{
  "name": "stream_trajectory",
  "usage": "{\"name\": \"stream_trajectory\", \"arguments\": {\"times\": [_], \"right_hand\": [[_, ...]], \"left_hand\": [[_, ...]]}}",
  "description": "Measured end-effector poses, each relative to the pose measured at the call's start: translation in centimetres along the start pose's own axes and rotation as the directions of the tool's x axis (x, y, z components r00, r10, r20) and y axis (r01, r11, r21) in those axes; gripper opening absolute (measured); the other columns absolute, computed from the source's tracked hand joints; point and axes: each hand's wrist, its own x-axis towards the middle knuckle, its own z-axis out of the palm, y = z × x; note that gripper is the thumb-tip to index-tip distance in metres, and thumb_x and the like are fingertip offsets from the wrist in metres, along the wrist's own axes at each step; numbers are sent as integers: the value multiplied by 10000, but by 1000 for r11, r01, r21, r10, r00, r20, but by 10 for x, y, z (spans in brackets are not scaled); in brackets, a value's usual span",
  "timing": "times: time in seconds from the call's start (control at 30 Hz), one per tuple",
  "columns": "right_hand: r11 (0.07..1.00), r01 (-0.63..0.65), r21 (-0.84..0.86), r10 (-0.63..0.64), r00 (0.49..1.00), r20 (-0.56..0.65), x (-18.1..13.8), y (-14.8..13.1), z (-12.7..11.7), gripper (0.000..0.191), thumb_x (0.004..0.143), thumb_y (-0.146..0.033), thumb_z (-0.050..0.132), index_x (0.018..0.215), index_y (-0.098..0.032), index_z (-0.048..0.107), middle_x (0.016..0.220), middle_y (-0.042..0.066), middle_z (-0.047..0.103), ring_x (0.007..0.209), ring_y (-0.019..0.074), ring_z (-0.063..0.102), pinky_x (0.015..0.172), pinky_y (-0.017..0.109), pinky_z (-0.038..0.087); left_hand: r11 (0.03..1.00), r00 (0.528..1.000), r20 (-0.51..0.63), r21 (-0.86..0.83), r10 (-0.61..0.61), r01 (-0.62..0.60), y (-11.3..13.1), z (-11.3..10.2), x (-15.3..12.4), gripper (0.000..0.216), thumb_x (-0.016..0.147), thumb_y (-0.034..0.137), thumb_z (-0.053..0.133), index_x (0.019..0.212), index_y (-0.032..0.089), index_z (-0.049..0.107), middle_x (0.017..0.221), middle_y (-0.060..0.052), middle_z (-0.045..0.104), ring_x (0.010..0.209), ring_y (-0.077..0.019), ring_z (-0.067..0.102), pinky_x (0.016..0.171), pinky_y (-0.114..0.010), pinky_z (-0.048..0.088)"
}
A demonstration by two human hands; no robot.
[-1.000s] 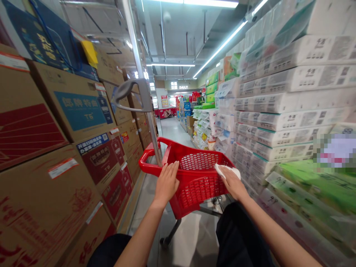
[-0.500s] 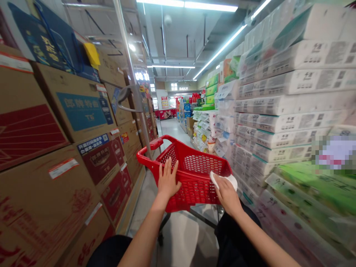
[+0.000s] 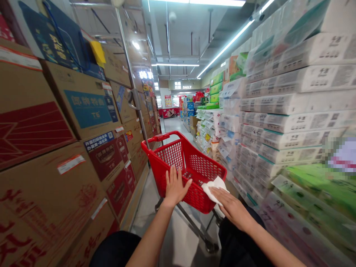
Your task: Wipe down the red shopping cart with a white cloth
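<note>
A red plastic shopping cart (image 3: 157, 168) stands before me, turned at an angle, with its perforated basket showing an open top. My left hand (image 3: 175, 185) lies against the near side of the basket, fingers spread, gripping nothing. At the basket's near right corner, my right hand (image 3: 230, 205) presses a crumpled white cloth (image 3: 215, 187) onto the rim. Its fingers lie over the cloth and partly hide it. Below the basket, the grey metal frame and a wheel (image 3: 210, 246) show on the floor.
Stacked cardboard cartons (image 3: 86, 107) wall the left side. A metal pole (image 3: 139, 115) with a grey hook stands beside them. Packs of tissue paper (image 3: 280, 122) pile up on the right, with green packs (image 3: 311, 181) lower down. The tiled aisle (image 3: 171, 125) runs ahead.
The cart has turned, its right end swinging nearer to me, and more of its frame and wheel shows. My right hand has moved down with the cloth; my left hand has shifted slightly right.
</note>
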Motion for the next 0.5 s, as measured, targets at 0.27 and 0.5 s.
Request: {"name": "stream_trajectory", "arguments": {"times": [0.27,0.5], "right_hand": [[990,-138,28,140,979,-146,30,54,16,460,987,-242,390,1432,-258,502,1406,72,592,1344,221,506,1170,512,368],[992,-121,35,126,972,-199,32,26,26,412,992,-240,384,1368,-233,552,1349,98,623,1307,252,533,1148,531,394]], "left_hand": [[995,997,3,-67,80,-80,47,18,-23,972,894,711,419,1563,53,165,1618,-267,124,1506,-400,124,1182,-620,212],[996,997,-2,-44,74,-74,29,17,-17,929,911,700,392,1542,40,224,1613,-264,173,1508,-374,147,1185,-588,248]]}}
